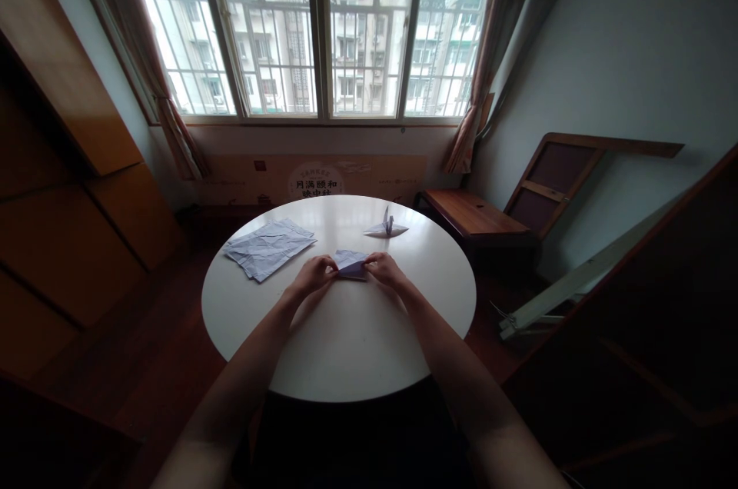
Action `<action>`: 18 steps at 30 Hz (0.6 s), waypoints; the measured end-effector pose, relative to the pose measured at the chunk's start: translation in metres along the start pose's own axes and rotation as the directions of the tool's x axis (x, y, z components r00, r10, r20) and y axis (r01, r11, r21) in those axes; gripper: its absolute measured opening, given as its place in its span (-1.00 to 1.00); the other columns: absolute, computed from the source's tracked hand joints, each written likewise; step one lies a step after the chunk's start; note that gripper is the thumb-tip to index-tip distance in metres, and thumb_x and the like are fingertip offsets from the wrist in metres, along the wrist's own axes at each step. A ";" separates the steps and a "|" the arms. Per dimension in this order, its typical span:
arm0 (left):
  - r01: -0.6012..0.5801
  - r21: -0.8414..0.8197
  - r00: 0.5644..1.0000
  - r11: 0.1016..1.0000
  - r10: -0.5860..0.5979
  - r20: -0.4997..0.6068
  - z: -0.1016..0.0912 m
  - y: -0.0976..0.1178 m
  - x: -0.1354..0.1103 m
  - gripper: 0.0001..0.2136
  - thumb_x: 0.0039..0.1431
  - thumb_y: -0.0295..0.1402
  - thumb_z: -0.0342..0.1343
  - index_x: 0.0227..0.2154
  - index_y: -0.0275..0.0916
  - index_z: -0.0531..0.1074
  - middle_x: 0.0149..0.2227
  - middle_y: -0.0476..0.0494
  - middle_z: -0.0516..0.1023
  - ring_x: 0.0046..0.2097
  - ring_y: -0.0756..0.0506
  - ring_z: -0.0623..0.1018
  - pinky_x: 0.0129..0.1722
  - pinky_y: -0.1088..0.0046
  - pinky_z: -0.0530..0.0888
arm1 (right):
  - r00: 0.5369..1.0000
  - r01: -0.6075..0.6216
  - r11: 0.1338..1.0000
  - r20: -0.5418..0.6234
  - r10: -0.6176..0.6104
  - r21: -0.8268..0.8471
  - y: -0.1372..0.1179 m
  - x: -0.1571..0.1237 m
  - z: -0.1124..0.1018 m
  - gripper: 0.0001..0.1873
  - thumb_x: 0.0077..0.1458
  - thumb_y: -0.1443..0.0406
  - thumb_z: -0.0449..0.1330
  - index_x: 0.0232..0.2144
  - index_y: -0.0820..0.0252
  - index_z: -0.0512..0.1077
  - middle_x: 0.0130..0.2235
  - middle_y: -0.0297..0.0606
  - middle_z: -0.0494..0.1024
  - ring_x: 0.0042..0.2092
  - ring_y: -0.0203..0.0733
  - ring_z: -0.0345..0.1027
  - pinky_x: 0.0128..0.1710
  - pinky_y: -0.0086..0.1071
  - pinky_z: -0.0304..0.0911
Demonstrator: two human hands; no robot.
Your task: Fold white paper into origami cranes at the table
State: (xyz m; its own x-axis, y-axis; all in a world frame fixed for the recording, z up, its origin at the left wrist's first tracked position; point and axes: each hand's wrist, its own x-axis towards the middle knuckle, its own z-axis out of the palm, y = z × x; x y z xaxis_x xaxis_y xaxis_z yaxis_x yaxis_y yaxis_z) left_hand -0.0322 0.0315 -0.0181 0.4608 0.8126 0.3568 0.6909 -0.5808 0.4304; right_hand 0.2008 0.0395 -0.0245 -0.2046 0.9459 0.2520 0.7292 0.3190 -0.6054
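Between my hands, a small piece of folded paper (351, 267) rests at the middle of the white table, pale on its far part and purple-blue on the near flap. My left hand (315, 274) pinches its left edge with closed fingers. At the right edge, my right hand (384, 269) is closed on the same paper in a pinch. Just behind my right hand stands a folded paper crane (387, 224) with pointed wings. Off to the left lies a loose stack of creased paper sheets (270, 247).
The round white table (351, 354) fills the middle of the view. Beyond it, a long printed cardboard box (397, 177) leans below the barred window (369, 35). A low wooden bench (476, 212) stands at the right, and wooden cabinets (115, 220) line the left.
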 end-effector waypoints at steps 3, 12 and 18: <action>-0.004 0.005 1.000 1.000 0.004 -0.001 0.000 -0.001 0.000 -0.90 0.05 -0.42 0.17 -0.39 -0.18 0.58 -0.27 -0.08 0.58 -0.23 -0.08 0.54 -0.20 0.48 0.41 | 0.998 -0.052 0.998 -0.041 0.052 0.022 0.002 0.001 -0.002 -0.83 0.03 0.31 0.22 -0.32 0.13 0.60 -0.21 -0.19 0.62 -0.13 -0.08 0.46 -0.04 -0.27 0.29; -0.029 0.008 0.999 1.000 0.029 0.015 0.000 0.007 0.000 -0.88 0.07 -0.29 0.18 -0.38 -0.20 0.56 -0.30 -0.10 0.55 -0.24 -0.10 0.51 -0.17 0.42 0.40 | 1.000 0.016 0.975 0.020 -0.021 0.223 0.000 0.000 0.000 -0.79 -0.06 0.38 0.20 -0.34 0.22 0.59 -0.32 -0.22 0.62 -0.25 -0.15 0.47 -0.19 -0.37 0.33; -0.045 0.020 0.998 0.999 0.044 0.036 0.002 0.007 0.001 -0.89 0.07 -0.42 0.14 -0.41 -0.21 0.57 -0.32 -0.11 0.52 -0.23 -0.10 0.49 -0.18 0.43 0.39 | 0.984 0.013 0.993 0.174 -0.032 0.114 -0.002 -0.004 -0.001 -0.79 -0.15 0.35 0.25 -0.37 0.18 0.60 -0.39 -0.30 0.59 -0.32 -0.19 0.42 -0.26 -0.39 0.28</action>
State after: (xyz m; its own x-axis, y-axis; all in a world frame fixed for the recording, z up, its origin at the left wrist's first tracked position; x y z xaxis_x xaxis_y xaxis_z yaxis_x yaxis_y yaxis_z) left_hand -0.0256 0.0279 -0.0166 0.5104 0.7875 0.3454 0.6808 -0.6155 0.3972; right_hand 0.2009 0.0354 -0.0232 -0.3385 0.9310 0.1365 0.6473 0.3357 -0.6844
